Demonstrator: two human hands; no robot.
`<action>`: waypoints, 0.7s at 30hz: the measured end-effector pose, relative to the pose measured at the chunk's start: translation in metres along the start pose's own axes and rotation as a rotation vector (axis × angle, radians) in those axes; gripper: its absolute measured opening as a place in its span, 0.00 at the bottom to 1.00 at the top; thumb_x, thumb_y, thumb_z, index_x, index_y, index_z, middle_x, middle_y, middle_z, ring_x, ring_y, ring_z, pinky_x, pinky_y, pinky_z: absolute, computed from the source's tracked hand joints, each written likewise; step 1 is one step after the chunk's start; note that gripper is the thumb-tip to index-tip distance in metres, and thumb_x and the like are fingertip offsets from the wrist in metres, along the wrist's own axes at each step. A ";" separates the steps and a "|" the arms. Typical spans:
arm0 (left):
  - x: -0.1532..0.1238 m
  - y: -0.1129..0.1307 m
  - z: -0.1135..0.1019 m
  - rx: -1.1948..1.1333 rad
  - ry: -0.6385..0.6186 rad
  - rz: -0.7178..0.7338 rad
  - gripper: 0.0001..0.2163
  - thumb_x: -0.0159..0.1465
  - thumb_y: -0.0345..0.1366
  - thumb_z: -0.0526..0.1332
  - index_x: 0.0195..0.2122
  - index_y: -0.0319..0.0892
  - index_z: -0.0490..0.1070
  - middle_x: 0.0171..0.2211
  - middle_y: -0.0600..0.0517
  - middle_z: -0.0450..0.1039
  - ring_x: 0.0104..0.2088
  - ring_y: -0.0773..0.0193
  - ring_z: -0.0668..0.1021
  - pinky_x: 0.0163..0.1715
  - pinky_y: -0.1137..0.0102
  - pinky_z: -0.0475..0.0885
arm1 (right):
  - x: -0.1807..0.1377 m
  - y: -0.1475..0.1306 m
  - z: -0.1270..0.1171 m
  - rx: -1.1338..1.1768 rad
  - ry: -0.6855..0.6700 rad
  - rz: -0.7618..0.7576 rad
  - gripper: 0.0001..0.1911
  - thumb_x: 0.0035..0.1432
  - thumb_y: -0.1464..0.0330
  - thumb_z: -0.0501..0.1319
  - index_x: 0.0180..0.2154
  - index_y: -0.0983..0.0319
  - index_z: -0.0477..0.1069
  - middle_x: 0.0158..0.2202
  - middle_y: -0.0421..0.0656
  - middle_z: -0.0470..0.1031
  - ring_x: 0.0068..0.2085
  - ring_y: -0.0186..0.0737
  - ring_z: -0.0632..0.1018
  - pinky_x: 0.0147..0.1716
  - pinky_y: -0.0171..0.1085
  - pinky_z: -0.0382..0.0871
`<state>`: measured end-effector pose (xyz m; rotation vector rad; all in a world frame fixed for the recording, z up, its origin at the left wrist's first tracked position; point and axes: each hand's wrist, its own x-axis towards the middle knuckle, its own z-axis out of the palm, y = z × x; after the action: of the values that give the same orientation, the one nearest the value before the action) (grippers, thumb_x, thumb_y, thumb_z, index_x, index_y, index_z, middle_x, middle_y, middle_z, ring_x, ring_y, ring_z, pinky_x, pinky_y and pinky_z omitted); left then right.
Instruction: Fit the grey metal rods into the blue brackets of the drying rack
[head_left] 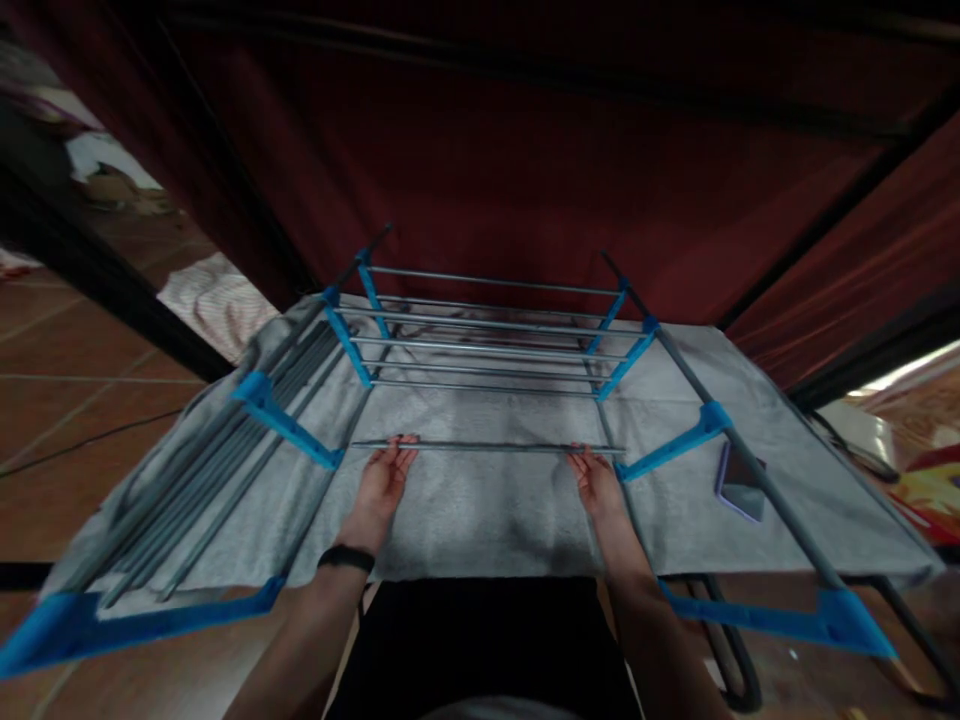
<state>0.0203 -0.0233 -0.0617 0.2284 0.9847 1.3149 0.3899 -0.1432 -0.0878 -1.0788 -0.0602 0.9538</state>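
A drying rack with grey metal rods and blue plastic brackets [289,425] lies spread over a table covered by a grey cloth [480,500]. A loose grey rod [487,447] runs crosswise in front of me. My left hand [384,480] grips its left end with curled fingers; a black band sits on that wrist. My right hand [596,478] grips the rod near its right end, beside a blue bracket [667,450]. Several fitted rods [487,345] span the rack's far section.
A bundle of loose grey rods [217,480] lies on the left wing of the rack. A phone [741,482] rests on the cloth at the right. Dark red curtains hang behind. Tiled floor and scattered items lie at both sides.
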 end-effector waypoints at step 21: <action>0.001 -0.015 -0.008 -0.107 0.006 0.055 0.10 0.69 0.27 0.65 0.32 0.41 0.66 0.35 0.45 0.82 0.38 0.61 0.86 0.48 0.63 0.81 | 0.031 0.001 -0.030 -0.105 0.043 0.094 0.08 0.50 0.72 0.71 0.29 0.58 0.74 0.32 0.37 0.80 0.37 0.38 0.84 0.50 0.41 0.83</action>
<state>0.0254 -0.0296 -0.0766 0.1706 0.9154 1.4156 0.4223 -0.1440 -0.1160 -1.2066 -0.0247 1.0209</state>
